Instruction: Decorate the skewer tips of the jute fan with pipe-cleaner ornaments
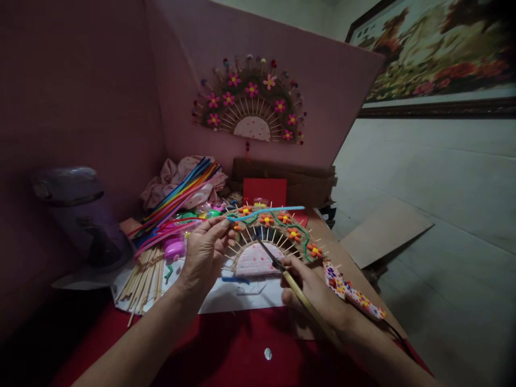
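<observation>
My left hand [207, 247] pinches one end of a light blue pipe cleaner [278, 210], which stretches out to the right. My right hand [308, 287] is closed round a pair of scissors [296, 290] with dark blades and a yellowish handle. The blades point up and left, below the pipe cleaner and apart from it. Behind both hands is a fan-shaped craft [258, 260] of sticks and twine with a pale spotted half-round centre. Orange flowers [294, 234] and a wavy green strip [305, 239] decorate it. My left fingers partly cover its left side.
Coloured pipe cleaners [181, 196] and wooden sticks [141, 279] lie at the left, near a purple container [80, 215]. A flower-patterned glue gun [355, 295] rests at the right. A finished-looking fan [252, 102] hangs on the pink board behind. Blue scraps [236, 279] lie on white paper.
</observation>
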A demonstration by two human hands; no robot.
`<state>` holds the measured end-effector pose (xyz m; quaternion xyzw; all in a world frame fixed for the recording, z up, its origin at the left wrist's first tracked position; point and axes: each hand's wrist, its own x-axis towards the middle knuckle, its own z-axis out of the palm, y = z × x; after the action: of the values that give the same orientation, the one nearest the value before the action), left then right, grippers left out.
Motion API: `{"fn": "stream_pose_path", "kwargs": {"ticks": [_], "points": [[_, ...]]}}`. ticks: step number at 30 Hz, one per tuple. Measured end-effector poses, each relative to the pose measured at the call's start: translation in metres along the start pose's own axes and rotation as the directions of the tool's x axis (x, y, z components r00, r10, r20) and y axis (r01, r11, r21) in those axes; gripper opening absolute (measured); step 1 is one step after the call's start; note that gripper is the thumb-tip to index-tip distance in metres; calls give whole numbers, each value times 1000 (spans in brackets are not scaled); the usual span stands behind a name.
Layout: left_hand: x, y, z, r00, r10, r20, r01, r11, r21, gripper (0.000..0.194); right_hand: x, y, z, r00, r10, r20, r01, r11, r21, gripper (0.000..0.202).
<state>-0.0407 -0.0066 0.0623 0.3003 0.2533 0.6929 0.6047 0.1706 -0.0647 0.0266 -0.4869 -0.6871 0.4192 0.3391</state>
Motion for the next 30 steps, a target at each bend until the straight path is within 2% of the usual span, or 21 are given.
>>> {"fn": "stream_pose_path", "kwargs": {"ticks": [9, 14, 20, 24, 30], "points": [[-9, -10, 3, 1000, -14, 2, 14, 1000, 19, 21, 28, -17, 34, 987, -157, -20, 158, 981, 110, 52], [-13, -12, 6, 999, 41, 14, -42, 997, 63, 19, 34, -22, 42, 990, -142, -26, 144, 968, 204, 56], [-14, -15, 4, 992, 114, 52, -121, 978, 171, 17, 37, -27, 44, 971, -233, -57, 238, 964, 117, 51], [-14, -19, 2, 986, 151, 71, -164, 961, 223, 16, 38, -27, 48, 976, -211, -48, 216, 965, 146, 56], [-12, -25, 1, 989, 137, 53, -146, 959, 244, 16, 37, -24, 55, 989, -143, -35, 147, 960, 239, 63]]}}
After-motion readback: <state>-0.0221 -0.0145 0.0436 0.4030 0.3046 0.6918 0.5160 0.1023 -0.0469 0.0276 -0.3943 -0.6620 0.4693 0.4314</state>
